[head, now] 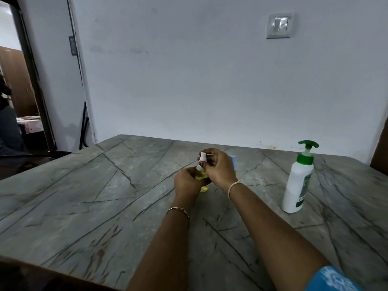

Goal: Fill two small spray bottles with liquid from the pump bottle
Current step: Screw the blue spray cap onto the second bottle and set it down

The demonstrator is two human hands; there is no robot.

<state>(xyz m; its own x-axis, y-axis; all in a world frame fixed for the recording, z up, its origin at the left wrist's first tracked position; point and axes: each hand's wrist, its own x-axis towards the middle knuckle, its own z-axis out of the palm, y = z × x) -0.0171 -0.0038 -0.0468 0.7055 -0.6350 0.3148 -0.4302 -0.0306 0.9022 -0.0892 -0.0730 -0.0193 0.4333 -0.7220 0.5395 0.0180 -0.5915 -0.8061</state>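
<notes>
My left hand (188,182) grips a small clear spray bottle (202,177) with yellowish liquid, held just above the grey marble-pattern table (105,196). My right hand (219,166) pinches the white spray cap (203,157) right above that bottle's neck. A second small bottle with a light blue top (233,159) peeks out behind my right hand, mostly hidden. The white pump bottle (298,185) with a green pump head stands upright to the right, apart from both hands.
The table's far edge meets a white wall with a switch plate (278,25). An open doorway (21,91) lies at the left, with a dark folded stand (84,127) leaning near it.
</notes>
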